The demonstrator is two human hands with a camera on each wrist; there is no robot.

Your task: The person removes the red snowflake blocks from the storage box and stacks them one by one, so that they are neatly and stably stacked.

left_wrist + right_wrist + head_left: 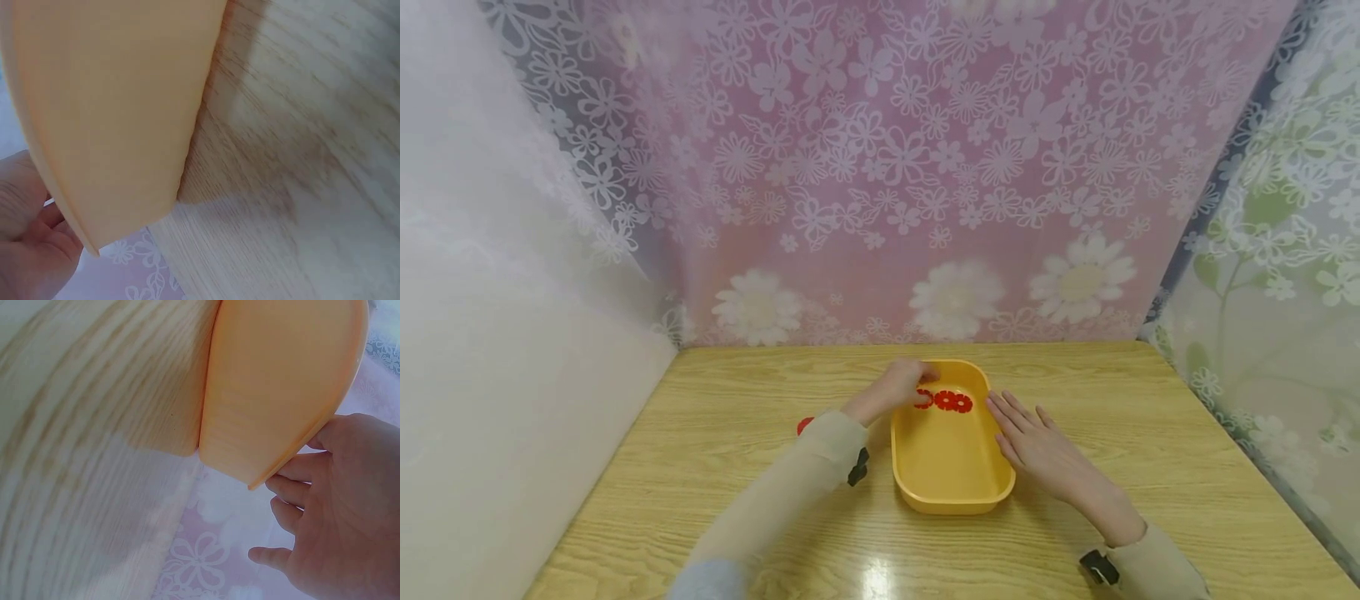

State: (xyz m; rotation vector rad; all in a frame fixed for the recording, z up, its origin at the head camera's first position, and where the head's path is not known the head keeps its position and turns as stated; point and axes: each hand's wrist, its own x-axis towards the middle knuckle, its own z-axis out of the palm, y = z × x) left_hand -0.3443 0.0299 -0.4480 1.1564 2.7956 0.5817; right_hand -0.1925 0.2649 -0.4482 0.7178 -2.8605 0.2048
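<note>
A yellow plastic basin [953, 467] stands on the wooden table, its long side running away from me. Several red flower-shaped pieces [962, 403] with pale centres lie in a row on its floor near the far end. My left hand [897, 388] reaches over the left rim, thumb at the leftmost red piece and fingers apart from the thumb, farther back. In the left wrist view, the basin wall [119, 125] hides much of that hand. My right hand [1043, 454] rests with extended fingers against the right rim, also visible in the right wrist view.
Another red piece [805, 425] lies on the table [737, 400] left of the basin, partly covered by my left sleeve [797, 475]. A flowered pink curtain [880, 208] hangs behind the table's far edge, with pale hangings at both sides.
</note>
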